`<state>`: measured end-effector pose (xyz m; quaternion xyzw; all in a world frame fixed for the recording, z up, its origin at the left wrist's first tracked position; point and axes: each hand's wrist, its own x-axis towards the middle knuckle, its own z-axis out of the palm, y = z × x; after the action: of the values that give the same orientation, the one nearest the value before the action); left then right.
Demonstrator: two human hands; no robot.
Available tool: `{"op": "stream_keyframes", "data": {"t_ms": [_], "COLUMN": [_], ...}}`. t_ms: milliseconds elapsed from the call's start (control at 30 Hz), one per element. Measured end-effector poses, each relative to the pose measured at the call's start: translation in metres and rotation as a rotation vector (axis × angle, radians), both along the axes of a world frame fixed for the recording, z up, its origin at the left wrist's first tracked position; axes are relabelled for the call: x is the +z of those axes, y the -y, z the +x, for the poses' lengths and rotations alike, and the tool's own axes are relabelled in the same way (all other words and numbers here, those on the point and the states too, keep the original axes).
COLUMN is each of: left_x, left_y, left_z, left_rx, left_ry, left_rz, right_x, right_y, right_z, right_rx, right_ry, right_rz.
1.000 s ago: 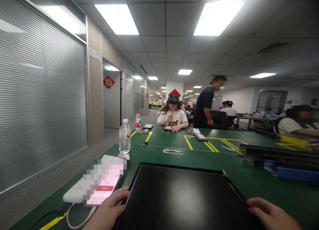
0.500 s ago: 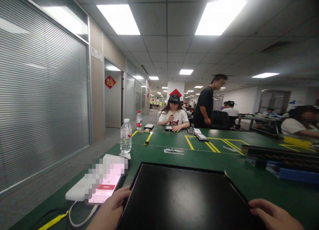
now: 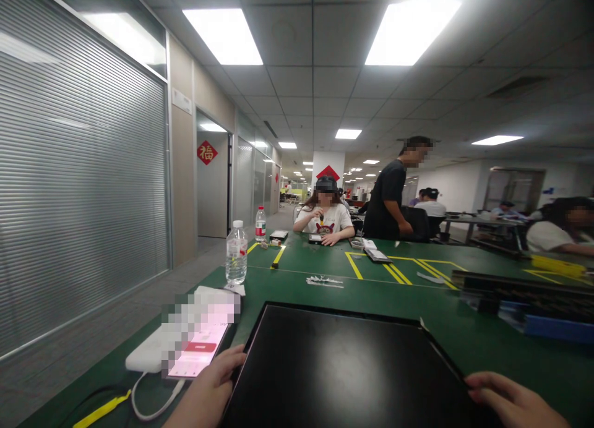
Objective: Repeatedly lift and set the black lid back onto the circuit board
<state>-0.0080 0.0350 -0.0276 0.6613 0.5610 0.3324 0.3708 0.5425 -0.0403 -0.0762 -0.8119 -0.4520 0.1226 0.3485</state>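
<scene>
A flat black screen panel (image 3: 343, 366) with a thin dark frame fills the lower middle of the view, its near edge cut off by the picture. My left hand (image 3: 211, 381) grips its left edge, thumb along the side. On the opposite edge, the fingers of my right hand (image 3: 508, 397) are closed round the frame. A small pale tab (image 3: 422, 324) sticks up at the panel's far right corner. Close to my left hand lies a phone with a lit pink screen (image 3: 199, 347), a white cable (image 3: 155, 409) and a white power bank (image 3: 148, 350) beside it.
Water bottles (image 3: 236, 255) (image 3: 260, 225) stand on the green table (image 3: 278, 292) at the left. White scraps (image 3: 325, 282) lie beyond the panel. Dark strips and a blue piece (image 3: 557, 328) are at the right. Across the table sits a person (image 3: 325, 218); another person (image 3: 387, 196) stands behind.
Both hands keep their hold on the screen panel, which stays in nearly the same place. The standing person has leaned further to the right. The seated person's raised hand has shifted slightly.
</scene>
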Motion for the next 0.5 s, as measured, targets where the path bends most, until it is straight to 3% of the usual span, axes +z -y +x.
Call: {"op": "stream_keyframes", "data": {"t_ms": [267,500], "left_x": [-0.018,-0.03], "left_y": [-0.009,-0.013], "left_z": [-0.011,-0.007], "left_rx": [0.016,0.125], "left_ry": [0.086,0.106], "left_rz": [-0.044,-0.025], "right_x": [0.002,0.004], "right_y": [0.0,0.001], "right_z": [-0.003,-0.005], "right_rx": [-0.012,-0.013], "right_ry": [-0.021,-0.021], "right_rz": [-0.002,-0.02]}}
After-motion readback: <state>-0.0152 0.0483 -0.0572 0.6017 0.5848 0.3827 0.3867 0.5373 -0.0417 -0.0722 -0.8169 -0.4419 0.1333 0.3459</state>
